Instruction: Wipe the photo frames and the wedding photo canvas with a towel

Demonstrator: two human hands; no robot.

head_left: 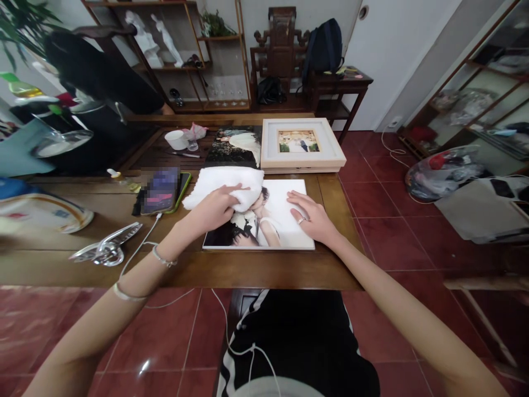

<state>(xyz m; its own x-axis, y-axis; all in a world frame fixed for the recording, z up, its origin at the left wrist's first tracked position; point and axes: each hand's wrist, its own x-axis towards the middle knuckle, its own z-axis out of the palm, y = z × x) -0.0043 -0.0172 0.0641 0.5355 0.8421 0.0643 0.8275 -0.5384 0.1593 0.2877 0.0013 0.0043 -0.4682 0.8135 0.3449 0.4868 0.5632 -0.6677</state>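
A large photo print on a board (pixel 285 220) lies flat on the wooden table (pixel 264 270) in front of me. My left hand (pixel 217 207) is closed on a folded white cloth (pixel 225 184) that rests on the print's upper left part. My right hand (pixel 309 215) lies flat on the right side of the print, fingers stretched out, a ring on one finger.
Behind the print lie a dark photo (pixel 235 146) and a white framed picture (pixel 300 144). A phone (pixel 161 190) with a white cable sits to the left, near a silver ornament (pixel 105 251), a plate (pixel 41 212) and a white cup (pixel 177 139). Red tile floor lies to the right.
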